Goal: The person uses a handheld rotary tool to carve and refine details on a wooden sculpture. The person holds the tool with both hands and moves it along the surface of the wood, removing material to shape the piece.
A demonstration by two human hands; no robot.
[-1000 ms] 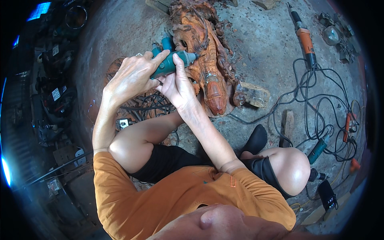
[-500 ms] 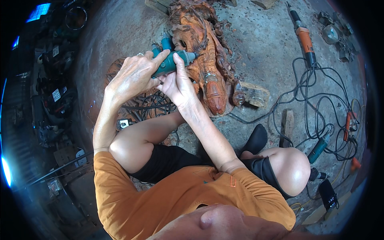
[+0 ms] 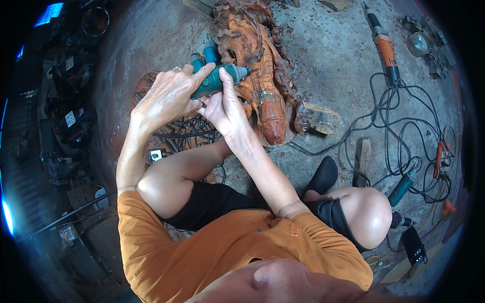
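Grey floor (image 3: pixel 313 55), teal tool (image 3: pixel 211 86) between left hand (image 3: pixel 169 93) and right hand (image 3: pixel 226 115)

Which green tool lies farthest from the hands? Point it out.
The green tool on the floor by the right knee; the others are in or near the left hand and right hand.

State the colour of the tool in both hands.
The tool is mostly teal, with a greyish front collar; head view.

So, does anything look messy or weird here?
Yes, the black cords on the floor, right of the wood carving, look messy: they loop and cross in a loose tangle.
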